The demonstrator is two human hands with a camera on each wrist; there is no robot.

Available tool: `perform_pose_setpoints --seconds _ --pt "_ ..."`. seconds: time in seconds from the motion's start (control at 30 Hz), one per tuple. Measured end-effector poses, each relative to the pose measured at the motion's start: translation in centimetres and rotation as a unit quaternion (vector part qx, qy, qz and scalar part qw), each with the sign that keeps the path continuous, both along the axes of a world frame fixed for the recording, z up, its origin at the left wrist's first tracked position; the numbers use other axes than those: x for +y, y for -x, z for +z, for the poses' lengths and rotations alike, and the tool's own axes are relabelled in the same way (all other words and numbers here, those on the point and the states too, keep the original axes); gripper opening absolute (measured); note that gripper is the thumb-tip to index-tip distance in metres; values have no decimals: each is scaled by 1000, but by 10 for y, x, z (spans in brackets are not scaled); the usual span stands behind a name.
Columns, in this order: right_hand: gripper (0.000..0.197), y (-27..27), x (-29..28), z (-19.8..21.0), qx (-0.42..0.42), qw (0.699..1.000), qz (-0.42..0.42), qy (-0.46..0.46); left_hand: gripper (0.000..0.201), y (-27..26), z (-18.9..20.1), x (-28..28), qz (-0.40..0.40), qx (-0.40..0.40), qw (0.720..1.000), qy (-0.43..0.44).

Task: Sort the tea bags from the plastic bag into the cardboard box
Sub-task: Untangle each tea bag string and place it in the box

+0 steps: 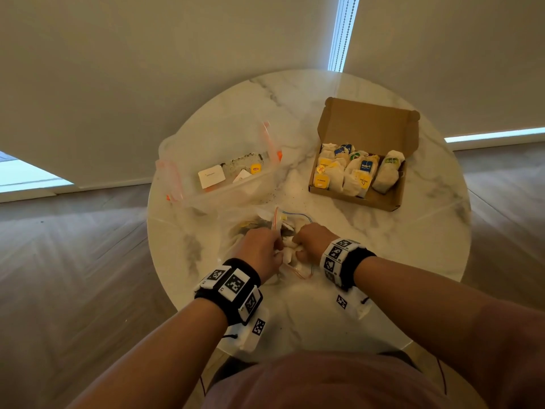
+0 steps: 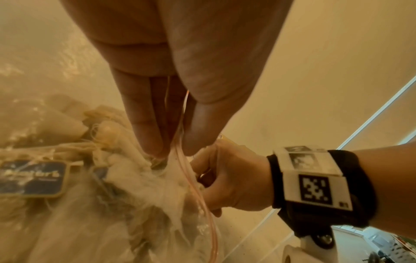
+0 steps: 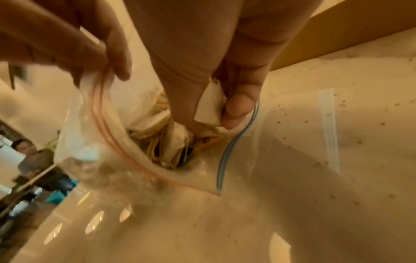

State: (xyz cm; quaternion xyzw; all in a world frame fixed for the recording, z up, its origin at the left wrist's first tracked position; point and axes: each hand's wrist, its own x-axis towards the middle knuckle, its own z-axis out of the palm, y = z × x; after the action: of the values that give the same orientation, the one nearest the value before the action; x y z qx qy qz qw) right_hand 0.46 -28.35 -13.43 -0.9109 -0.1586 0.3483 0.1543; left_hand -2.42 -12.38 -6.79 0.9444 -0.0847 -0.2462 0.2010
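- A second, larger zip bag [image 1: 224, 160], lying far left on the marble table [image 1: 427, 231], is being left untouched; a few tags and loose tea dust are being seen inside it. It is likely to be mistaken for finished while tags remain in it.
- The red zip edge of the plastic bag [image 3: 108, 142] is being pinched between thumb and fingertips of the left hand [image 1: 259, 249], so the mouth is being held open. If this pinch is slipping, the mouth is likely to be closing over the other hand.
- Tea bags [image 2: 74, 160] are being seen packed inside the bag, with strings and a blue tag tangled together. Snagged strings are being judged the main risk: several bags could be dragged out at once, or a paper bag torn.
- One tea bag [image 3: 209, 105] is being gripped at the bag mouth between thumb and curled fingers of the right hand [image 1: 312, 240]. A hard squeeze is likely to be splitting the paper; dark specks are already being seen scattered on the table.
- The cardboard box [image 1: 392, 202] is standing open, well apart to the right, with rows of tea bags already being held in it. A trailing tag could be catching on its front wall during the carry.
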Motion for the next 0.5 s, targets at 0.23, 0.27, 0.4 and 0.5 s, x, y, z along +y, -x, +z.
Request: perform_pose_setpoints --seconds 0.23,0.27,0.4,0.5 --pt "30 4 -31 34 -39 990 -114 -77 16 2 -2 3 1 -3 1000 -2" --pt "25 7 -37 39 -47 986 -136 -87 16 2 -2 3 2 0 1000 0" --pt "8 17 -56 64 -94 969 -191 -126 14 3 -2 3 7 12 1000 -2" --pt "27 20 -64 84 -138 956 -202 -162 13 3 1 3 2 15 1000 11"
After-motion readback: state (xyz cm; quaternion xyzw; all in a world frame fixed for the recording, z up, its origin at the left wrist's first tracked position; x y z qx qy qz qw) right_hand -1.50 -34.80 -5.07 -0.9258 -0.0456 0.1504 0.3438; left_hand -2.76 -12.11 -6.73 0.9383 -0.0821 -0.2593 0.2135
